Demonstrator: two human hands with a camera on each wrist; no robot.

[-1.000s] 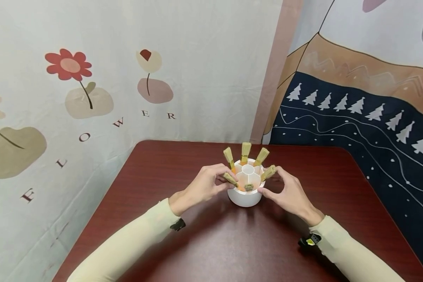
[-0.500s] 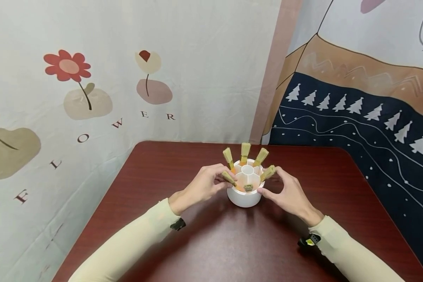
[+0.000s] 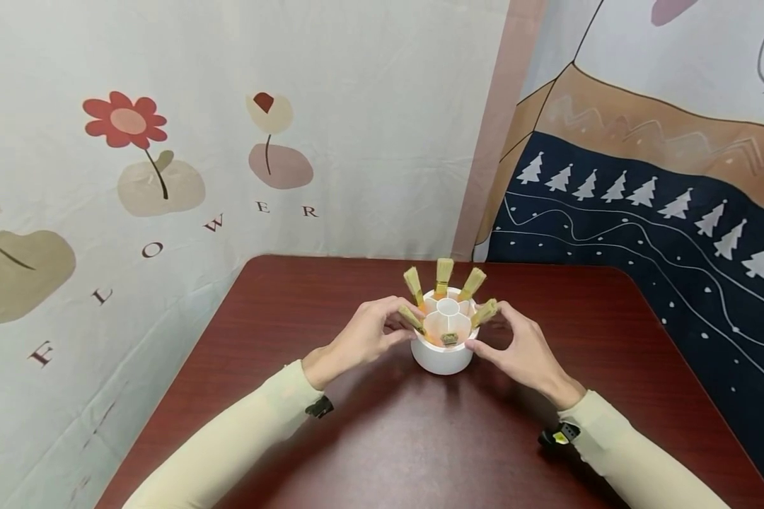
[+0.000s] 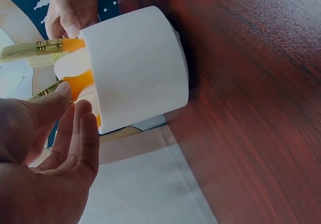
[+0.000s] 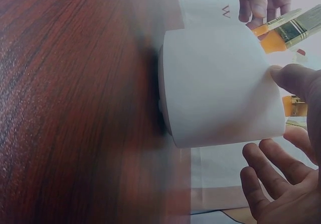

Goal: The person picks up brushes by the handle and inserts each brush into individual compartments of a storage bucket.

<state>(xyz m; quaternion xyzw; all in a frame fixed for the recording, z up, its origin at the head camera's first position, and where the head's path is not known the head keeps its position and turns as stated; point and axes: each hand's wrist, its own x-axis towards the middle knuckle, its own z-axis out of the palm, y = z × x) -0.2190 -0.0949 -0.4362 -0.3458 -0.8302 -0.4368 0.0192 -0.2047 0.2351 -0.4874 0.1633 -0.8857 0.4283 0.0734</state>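
Observation:
A round white brush holder (image 3: 442,360) with petal-shaped compartments around a central ring stands on the table. Several paintbrushes lean outward from it, bristles up, such as the rear paintbrush (image 3: 444,272); their handles are orange. My left hand (image 3: 369,331) is at the holder's left side and pinches a paintbrush (image 4: 79,83) between thumb and fingers, near where the orange handle meets the metal band. The right hand (image 3: 525,348) grips the holder's right rim, thumb on the near side and fingers farther back. One short-looking brush (image 3: 449,339) sits in the front compartment.
The dark red wooden table (image 3: 293,311) extends around the holder on every side. Behind it hangs a pale curtain (image 3: 382,127) with printed flowers. A dark blue cloth (image 3: 598,226) with white trees hangs at the right.
My left hand and the bristles of its paintbrush have shifted slightly left and up. The right hand stays on the rim, and the holder keeps its place.

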